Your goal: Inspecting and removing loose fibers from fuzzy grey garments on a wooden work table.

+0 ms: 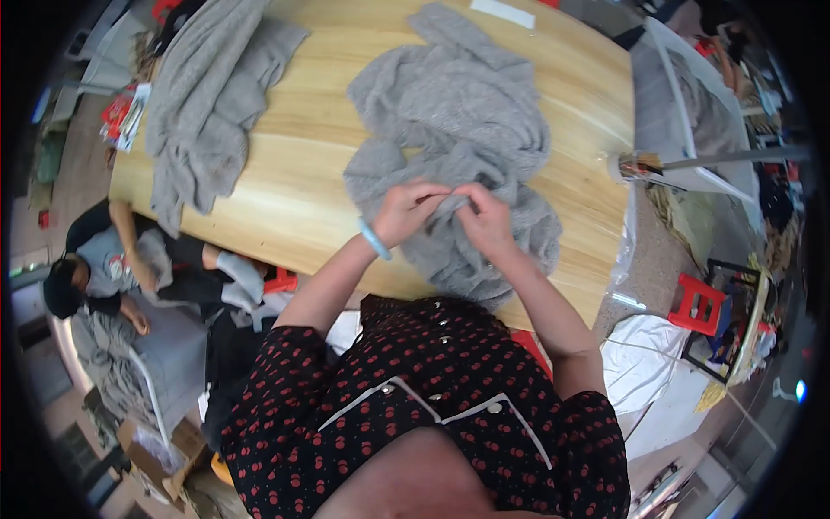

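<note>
A grey knitted garment (450,104) lies bunched on the wooden table in front of me, one sleeve-like strip stretching toward the far edge. Both my hands are over its near part, fingertips almost meeting. My left hand (411,210), with a pale blue bangle on its wrist, pinches the grey fabric. Close beside it, my right hand (486,223) also has its thumb and fingers pressed together on the knit. What exactly lies between the fingertips is too small to make out, beyond the cloth itself.
Another grey knitted piece (207,104) lies across the table's (316,130) left side. A white strip (503,12) rests at the far edge. A seated person (130,259) handles grey cloth at the left. On the right are a holder with sticks (635,164) and a red stool (698,304).
</note>
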Demonstrator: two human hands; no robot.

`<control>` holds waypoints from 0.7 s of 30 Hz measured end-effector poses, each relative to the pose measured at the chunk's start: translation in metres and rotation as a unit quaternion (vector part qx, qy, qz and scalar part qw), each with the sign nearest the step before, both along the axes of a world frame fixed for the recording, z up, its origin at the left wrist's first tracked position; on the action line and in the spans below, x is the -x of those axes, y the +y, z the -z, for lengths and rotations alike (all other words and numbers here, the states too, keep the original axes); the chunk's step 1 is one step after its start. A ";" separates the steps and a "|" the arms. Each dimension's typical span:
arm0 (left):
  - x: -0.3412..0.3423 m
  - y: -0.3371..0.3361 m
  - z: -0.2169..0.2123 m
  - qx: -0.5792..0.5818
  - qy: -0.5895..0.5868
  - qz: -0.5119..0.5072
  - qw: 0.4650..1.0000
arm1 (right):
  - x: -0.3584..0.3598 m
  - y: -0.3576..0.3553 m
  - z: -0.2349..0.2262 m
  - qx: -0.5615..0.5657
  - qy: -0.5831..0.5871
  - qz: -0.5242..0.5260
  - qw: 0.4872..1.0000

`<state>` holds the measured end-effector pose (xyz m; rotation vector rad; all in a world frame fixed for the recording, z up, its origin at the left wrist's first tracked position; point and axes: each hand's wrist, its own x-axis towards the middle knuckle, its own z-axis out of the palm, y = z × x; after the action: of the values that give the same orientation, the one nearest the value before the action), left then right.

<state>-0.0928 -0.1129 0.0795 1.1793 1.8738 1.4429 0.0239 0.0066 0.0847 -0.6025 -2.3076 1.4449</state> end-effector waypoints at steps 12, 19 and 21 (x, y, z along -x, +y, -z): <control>0.017 0.002 0.002 0.099 -0.164 0.058 0.980 | -0.007 0.000 -0.006 -0.219 0.133 -0.096 0.962; -0.023 0.011 0.021 0.046 -0.192 -0.022 0.980 | -0.009 0.037 0.018 0.228 -0.005 0.022 0.973; -0.031 0.009 0.045 0.084 -0.177 -0.011 0.981 | -0.008 0.049 0.019 0.319 -0.025 0.032 0.947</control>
<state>-0.0617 -0.1042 0.0343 0.7669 1.7236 1.3718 0.0320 0.0555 0.0661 -0.8791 -1.7966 2.1708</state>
